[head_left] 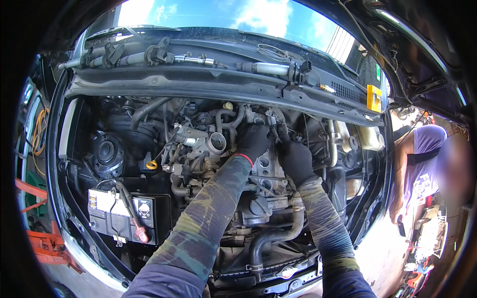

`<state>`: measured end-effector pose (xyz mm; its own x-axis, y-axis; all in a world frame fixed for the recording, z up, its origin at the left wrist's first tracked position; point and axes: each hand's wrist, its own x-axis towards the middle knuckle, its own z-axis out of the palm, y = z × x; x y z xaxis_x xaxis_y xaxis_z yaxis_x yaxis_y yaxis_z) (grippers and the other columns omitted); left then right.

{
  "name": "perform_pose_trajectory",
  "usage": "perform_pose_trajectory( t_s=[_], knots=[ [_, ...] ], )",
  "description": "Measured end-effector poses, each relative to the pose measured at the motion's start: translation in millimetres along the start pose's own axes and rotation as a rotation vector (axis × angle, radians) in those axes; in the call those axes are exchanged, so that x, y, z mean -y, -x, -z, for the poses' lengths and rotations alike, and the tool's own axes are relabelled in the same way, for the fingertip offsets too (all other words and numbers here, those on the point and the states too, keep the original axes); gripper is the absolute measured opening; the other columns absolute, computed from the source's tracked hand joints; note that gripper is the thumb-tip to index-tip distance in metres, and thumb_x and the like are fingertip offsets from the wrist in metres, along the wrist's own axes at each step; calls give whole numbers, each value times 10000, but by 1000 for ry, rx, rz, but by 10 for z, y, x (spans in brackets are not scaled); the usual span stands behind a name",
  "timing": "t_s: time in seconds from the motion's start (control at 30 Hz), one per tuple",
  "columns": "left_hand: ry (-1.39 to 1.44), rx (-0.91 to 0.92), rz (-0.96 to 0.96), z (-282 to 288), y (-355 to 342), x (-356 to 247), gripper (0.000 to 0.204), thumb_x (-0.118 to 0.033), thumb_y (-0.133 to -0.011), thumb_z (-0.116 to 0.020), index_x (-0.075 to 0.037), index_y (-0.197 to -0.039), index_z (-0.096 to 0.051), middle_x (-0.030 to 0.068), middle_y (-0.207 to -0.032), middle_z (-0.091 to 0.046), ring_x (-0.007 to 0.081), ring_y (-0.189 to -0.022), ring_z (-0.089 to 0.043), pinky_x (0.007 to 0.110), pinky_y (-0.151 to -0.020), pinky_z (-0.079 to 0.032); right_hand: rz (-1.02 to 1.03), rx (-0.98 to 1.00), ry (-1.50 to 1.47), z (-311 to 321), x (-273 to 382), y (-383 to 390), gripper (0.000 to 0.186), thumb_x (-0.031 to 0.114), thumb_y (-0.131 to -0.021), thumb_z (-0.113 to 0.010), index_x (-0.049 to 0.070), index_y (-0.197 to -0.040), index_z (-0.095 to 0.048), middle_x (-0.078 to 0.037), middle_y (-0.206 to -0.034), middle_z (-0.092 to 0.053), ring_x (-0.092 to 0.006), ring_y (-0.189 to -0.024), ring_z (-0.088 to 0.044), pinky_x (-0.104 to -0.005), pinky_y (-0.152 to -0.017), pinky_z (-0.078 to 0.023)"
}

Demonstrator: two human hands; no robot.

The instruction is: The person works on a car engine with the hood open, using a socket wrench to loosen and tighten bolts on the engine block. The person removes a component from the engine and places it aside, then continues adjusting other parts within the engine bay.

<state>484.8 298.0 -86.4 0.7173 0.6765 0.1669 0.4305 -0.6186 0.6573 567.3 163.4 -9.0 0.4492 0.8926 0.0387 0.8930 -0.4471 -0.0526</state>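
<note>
Both my hands, in black gloves, reach deep over the engine (266, 181) in an open car bay. My left hand (253, 140) is at the rear of the engine top, beside the hoses; its fingers are hidden beneath the back of the hand. Just to its right, my right hand (296, 161) is closed, with its fingers curled by a dark wiring connector (282, 130); what it grips is hidden. Round openings in the engine top show between my forearms. An open round metal throttle body (216, 142) lies left of my left hand. Nearer me are a black filler cap (259, 205) and a thick radiator hose (278, 237).
A battery (126, 213) with a red terminal cover stands front left. Along the cowl lie long ignition coils (271, 68), a metal socket extension (198, 60) and a yellow box (374, 98). The raised hood (422, 44) overhangs the right. Another person (422, 154) is beyond the right fender.
</note>
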Motion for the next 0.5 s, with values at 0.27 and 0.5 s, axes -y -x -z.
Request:
perform_pose_trajectory(
  t_s=[0.27, 0.5],
  knots=[
    [72, 14, -28, 50, 34, 9, 372, -429, -858, -760, -67, -942, -768, 191, -912, -741, 381, -916, -708, 504, -847, -535, 238, -49, 103, -70, -431, -156, 512, 308, -974, -595, 220, -1474, -528, -153, -798, -725, -386, -696, -718, -554, -600, -552],
    [61, -45, 7, -23, 21, 37, 412, -445, -844, -765, -37, -899, -752, 212, -889, -732, 388, -900, -706, 519, -838, -531, 464, -303, 353, -249, -591, -276, 492, 255, -935, -620, 258, -1425, -577, -75, -968, -679, -310, -673, -708, -491, -558, -551]
  ],
)
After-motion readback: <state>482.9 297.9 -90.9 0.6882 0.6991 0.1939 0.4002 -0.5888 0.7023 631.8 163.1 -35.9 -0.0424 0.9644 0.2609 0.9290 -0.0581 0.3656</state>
